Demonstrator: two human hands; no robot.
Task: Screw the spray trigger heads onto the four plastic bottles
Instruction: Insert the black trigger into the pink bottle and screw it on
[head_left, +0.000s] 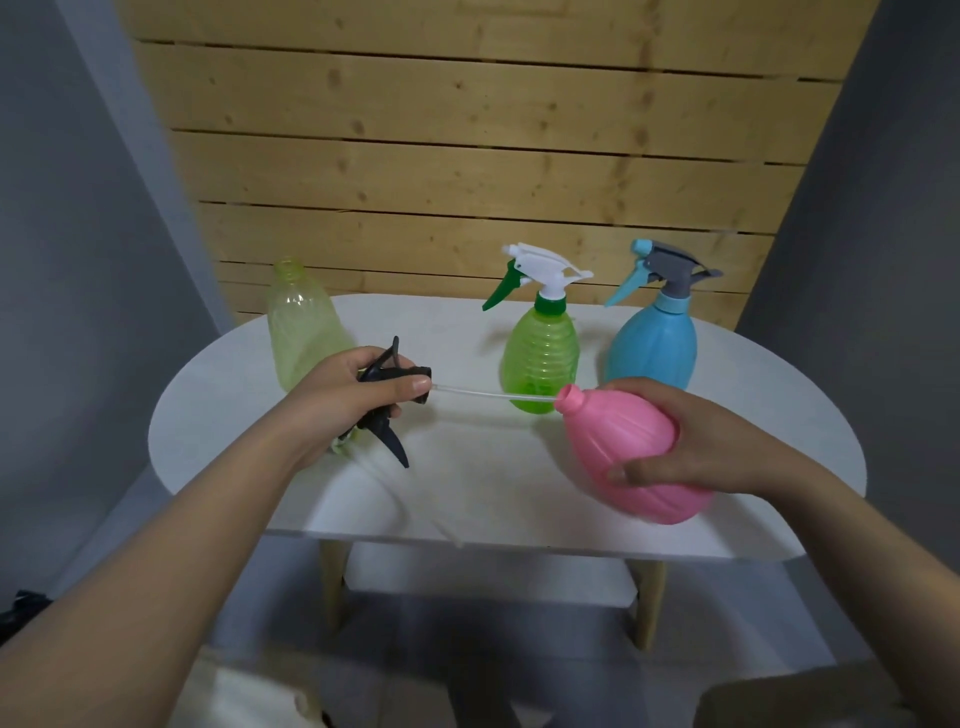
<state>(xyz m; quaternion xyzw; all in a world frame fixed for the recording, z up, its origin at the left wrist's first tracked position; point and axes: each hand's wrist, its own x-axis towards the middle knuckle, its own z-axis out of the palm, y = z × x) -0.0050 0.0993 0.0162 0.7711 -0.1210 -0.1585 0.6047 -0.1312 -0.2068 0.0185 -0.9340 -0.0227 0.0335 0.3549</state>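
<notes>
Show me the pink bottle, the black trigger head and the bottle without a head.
pink bottle (618, 436), head view, ribbed body
black trigger head (392, 447), head view, lever
headless bottle (298, 332), head view, yellowish body

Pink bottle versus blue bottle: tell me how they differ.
The pink bottle is tilted in the right hand, neck open, with no head; the blue bottle stands upright on the white table, its grey-and-blue trigger head fitted. Both are opaque, ribbed and rounded.
</notes>
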